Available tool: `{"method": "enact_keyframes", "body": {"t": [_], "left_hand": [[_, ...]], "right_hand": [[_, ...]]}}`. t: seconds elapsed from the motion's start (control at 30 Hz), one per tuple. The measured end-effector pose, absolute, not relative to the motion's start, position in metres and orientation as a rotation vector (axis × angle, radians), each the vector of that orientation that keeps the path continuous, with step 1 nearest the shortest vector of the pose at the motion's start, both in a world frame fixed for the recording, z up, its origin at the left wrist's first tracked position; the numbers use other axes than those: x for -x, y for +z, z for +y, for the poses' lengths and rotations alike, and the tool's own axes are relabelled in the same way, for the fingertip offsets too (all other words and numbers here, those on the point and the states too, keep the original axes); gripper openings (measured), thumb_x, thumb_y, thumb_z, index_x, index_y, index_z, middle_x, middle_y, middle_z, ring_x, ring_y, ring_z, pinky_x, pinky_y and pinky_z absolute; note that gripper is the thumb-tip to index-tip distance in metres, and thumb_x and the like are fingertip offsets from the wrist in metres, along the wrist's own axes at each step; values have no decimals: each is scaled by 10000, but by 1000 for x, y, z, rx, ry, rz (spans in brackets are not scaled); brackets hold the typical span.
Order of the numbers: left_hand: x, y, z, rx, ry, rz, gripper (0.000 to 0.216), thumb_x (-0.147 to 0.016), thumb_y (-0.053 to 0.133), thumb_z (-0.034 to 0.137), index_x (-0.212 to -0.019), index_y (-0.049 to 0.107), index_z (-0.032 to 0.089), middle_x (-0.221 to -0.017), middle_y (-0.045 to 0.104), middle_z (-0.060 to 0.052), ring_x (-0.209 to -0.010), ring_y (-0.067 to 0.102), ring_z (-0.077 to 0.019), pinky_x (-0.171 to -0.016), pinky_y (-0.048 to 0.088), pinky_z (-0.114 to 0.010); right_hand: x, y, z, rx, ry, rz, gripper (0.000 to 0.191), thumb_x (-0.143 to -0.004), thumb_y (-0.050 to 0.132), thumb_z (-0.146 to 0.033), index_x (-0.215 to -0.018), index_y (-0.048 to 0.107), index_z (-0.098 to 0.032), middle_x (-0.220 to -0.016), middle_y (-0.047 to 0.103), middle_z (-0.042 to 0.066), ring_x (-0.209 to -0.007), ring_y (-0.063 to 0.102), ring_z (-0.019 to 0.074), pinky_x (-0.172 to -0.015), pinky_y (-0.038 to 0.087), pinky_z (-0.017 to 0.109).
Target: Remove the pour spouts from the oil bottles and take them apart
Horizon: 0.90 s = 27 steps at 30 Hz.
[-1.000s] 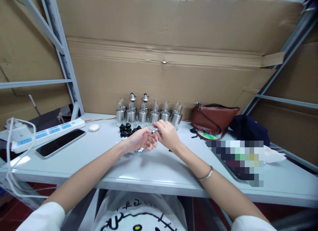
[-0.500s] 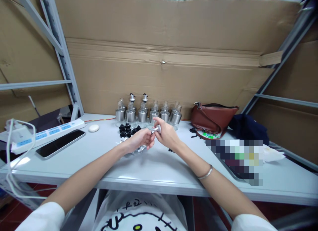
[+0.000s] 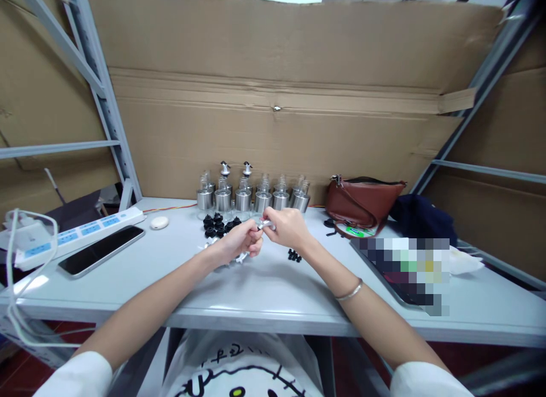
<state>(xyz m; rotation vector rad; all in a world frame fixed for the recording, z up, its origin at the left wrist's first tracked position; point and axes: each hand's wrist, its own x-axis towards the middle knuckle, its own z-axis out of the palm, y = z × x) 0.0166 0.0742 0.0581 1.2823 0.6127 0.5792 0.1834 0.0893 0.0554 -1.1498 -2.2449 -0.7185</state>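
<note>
My right hand is closed around a small silver pourer spout, which pokes out toward the left between thumb and fingers. Against its left end, the fingertips of my left hand are pinched together, with a small dark part showing there. Several more silver spout pieces lie beneath my left hand, partly hidden. Just behind it is a cluster of black stoppers. Tiny black pieces form a small group below my right wrist.
Glass bottles with silver sleeves stand in rows at the back; two carry pourers. Leftward are a phone, a power strip and a white disc. On the right sit a brown bag and a dark tray.
My right hand has turned over the silver spout, tilting it lower toward my left fingers. My left fingers have curled more tightly. The tiny black pieces show more fully now.
</note>
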Motion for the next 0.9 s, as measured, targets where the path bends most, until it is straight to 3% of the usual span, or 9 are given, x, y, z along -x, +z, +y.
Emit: {"method": "enact_keyframes", "body": {"t": [0.23, 0.47, 0.9], "left_hand": [[-17, 62, 76, -1299, 616, 531, 281, -787, 238, 181, -510, 273, 198, -392, 273, 36, -378, 319, -98, -479, 335, -208], [-16, 62, 78, -1299, 631, 457, 250, -757, 281, 192, -508, 270, 197, -385, 253, 45, -363, 287, -89, -457, 299, -206], [-14, 50, 71, -1249, 468, 251, 237, -777, 310, 250, -552, 341, 184, -412, 365, 22, -376, 357, -104, -486, 318, -233]], "right_hand": [[-182, 61, 92, 1084, -797, -2173, 180, -744, 444, -279, -756, 584, -167, -506, 585, 11, -470, 499, 135, -509, 219, 245], [-181, 63, 90, 906, -927, -2025, 213, -825, 417, -247, -662, 531, -170, -459, 534, -16, -430, 436, 105, -524, 241, 251], [-185, 53, 90, 552, -852, -2052, 180, -880, 422, -224, -749, 533, -171, -593, 540, 5, -550, 447, 129, -581, 307, 245]]}}
